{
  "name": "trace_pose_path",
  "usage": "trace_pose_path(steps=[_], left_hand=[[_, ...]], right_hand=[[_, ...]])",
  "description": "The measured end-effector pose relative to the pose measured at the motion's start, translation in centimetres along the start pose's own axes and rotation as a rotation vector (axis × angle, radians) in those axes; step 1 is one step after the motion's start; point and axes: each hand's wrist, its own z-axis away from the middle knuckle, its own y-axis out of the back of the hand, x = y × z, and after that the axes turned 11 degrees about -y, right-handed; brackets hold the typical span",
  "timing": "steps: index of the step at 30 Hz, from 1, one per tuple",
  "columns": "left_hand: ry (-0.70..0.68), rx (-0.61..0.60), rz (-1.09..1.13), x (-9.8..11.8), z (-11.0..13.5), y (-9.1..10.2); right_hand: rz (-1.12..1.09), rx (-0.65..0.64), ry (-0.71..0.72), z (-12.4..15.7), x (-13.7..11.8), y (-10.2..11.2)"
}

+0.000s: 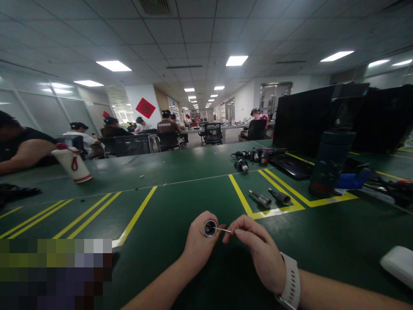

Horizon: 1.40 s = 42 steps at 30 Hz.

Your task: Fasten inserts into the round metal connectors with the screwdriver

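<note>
My left hand [196,241] is wrapped around a metal cylinder [210,234], whose round open end faces me. Between the fingertips of my right hand [256,247] is a thin, light-coloured rod [222,230]. The rod's far tip reaches the mouth of the cylinder; how deep it goes I cannot tell. Beyond my right hand, two metal pieces with narrow shafts and wide cylindrical ends lie on the green table [193,189]: a left one [263,200] and a right one [281,196]. Both are inside a yellow tape outline [240,193].
Dark cylindrical parts with cables [254,155] lie further back. To the right stand a dark bottle [332,163], a black monitor [303,120] and a blue object [355,178]. A white case [398,262] sits near right. A paper cup [72,164] tilts in view at left, near a seated person [26,146].
</note>
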Motion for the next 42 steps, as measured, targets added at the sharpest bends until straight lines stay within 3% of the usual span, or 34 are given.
trace_pose_path(steps=[42], left_hand=[[0.024, 0.024, 0.010, 0.39, 0.09, 0.12]], right_hand=[[-0.012, -0.011, -0.047, -0.13, -0.13, -0.11]])
